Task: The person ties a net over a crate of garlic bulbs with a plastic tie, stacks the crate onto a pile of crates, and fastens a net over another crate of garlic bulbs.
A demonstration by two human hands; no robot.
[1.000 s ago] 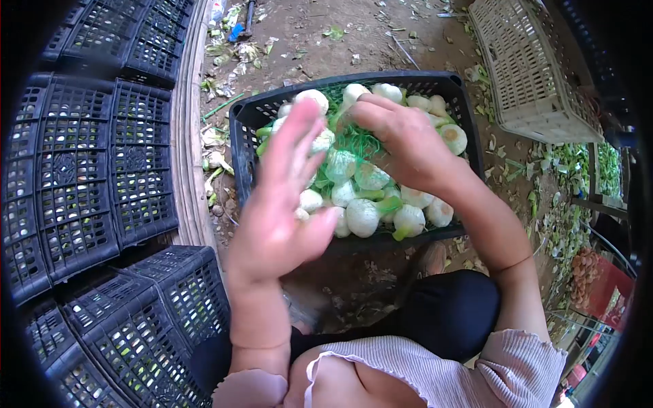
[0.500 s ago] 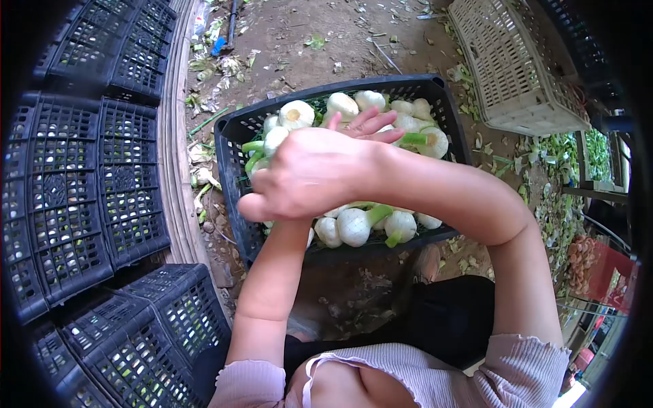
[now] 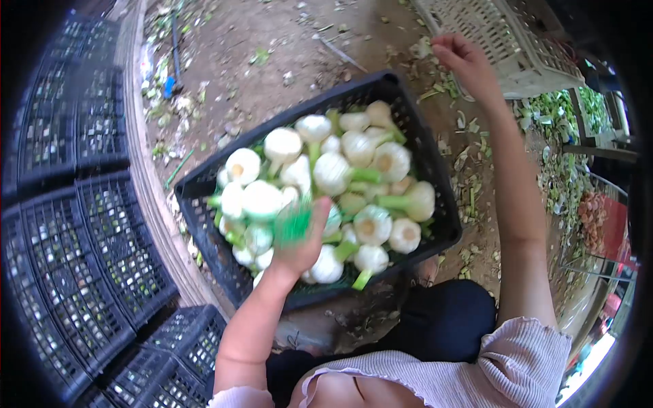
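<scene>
In front of me stands a black plastic crate (image 3: pixel 445 234) filled with white garlic bulbs (image 3: pixel 332 173) on short green stems. My left hand (image 3: pixel 304 245) is over the near left part of the crate, thumb up, closed around a blurred bright green thing (image 3: pixel 292 223) whose kind I cannot make out. Some bulbs lie hidden under that hand. Off to the right, my right hand (image 3: pixel 469 64) is raised beyond the crate's far right corner, near a pale crate. Its fingers are curled together; whether anything small is between them cannot be seen.
Black crates (image 3: pixel 58 217) holding pale bulbs stand along the left, behind a wooden edge (image 3: pixel 146 170). A pale plastic crate (image 3: pixel 503 51) lies at the upper right. Leaf scraps and trimmings (image 3: pixel 462 180) litter the dirt floor. A blue bit (image 3: pixel 169 86) lies at upper left.
My arms were crossed over the crate and are now apart. The right hand has swung up and right; the left has drawn back toward me with something green. The crate appears rotated in view.
</scene>
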